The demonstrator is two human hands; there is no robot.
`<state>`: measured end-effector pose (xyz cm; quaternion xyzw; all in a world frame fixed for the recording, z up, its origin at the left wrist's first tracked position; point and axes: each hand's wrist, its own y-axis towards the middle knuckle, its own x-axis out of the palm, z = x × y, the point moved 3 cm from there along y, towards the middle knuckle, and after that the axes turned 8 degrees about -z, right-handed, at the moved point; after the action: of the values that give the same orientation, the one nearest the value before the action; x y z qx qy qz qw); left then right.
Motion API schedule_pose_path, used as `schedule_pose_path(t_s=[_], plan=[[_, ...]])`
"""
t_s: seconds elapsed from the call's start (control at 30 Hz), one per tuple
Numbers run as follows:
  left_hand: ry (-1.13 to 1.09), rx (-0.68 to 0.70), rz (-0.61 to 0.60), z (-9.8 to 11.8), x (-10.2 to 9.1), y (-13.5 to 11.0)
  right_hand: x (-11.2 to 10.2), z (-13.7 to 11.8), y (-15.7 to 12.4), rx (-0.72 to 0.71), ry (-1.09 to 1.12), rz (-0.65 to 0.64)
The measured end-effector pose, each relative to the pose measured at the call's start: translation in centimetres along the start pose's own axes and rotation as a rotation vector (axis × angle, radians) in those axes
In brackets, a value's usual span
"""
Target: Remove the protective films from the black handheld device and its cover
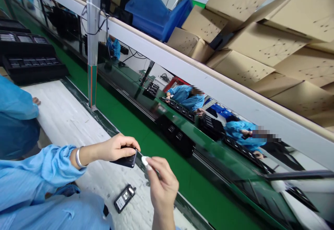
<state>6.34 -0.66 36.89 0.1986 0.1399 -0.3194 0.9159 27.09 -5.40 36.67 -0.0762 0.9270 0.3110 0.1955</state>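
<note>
My left hand (pixel 118 147) grips a small black remote-like device (pixel 126 158) above the white padded bench (pixel 68 115). My right hand (pixel 162 182) pinches a small white piece (pixel 145 161) at its fingertips, held just right of the device's end. A thin stick shows between the white piece and the device. A second black device with a pale label (pixel 124 197) lies flat on the bench below both hands. Both arms wear light blue sleeves, and a metal band sits on my left wrist.
A green conveyor belt (pixel 135 125) runs diagonally past the bench, carrying black trays (pixel 177 136). Stacked black trays (pixel 31 63) sit at far left. A neighbour's blue sleeve (pixel 15 101) rests at the left. Co-workers in blue sit across the belt. Cardboard boxes (pixel 263 42) fill the shelf above.
</note>
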Motion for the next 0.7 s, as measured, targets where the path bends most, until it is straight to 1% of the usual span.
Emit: schedule_pose_path(t_s=[0.07, 0.13, 0.2, 0.3, 0.33, 0.37, 0.4, 0.47, 0.53, 0.6, 0.7], plan=[[0.019, 0.02, -0.02, 0.1, 0.2, 0.1, 1.2, -0.9, 1.3, -0.024, 0.032, -0.011], [0.012, 0.028, -0.017, 0.1, 0.1, 0.1, 2.3, -1.5, 1.5, -0.056, 0.026, -0.019], [-0.013, 0.014, 0.006, -0.1, -0.1, 0.1, 3.3, -1.9, 0.5, -0.106, -0.029, -0.035], [-0.073, -0.021, 0.089, -0.4, -0.8, -0.1, 4.3, -2.1, -2.5, -0.24, -0.148, -0.108], [-0.068, -0.018, 0.107, -0.4, -1.0, -0.1, 4.3, -2.0, -3.3, -0.262, -0.165, -0.101], [-0.045, -0.007, 0.109, -0.3, -1.3, -0.2, 3.9, -1.9, -4.0, -0.256, -0.164, -0.073], [-0.007, 0.009, 0.095, -0.1, -1.4, -0.3, 3.3, -1.6, -4.3, -0.216, -0.143, -0.001], [0.055, 0.034, 0.043, 0.3, -1.4, -0.3, 2.1, -1.0, -3.7, -0.087, -0.077, 0.045], [0.055, 0.038, 0.004, 0.6, -1.1, -0.4, 1.2, -0.8, -2.2, -0.016, -0.037, 0.063], [0.043, 0.042, -0.02, 0.8, -0.7, -0.3, 1.0, -0.9, -0.3, -0.021, 0.001, 0.051], [0.031, 0.05, -0.044, 0.9, -0.1, -0.1, 2.1, -1.4, 1.2, -0.064, 0.05, 0.003]])
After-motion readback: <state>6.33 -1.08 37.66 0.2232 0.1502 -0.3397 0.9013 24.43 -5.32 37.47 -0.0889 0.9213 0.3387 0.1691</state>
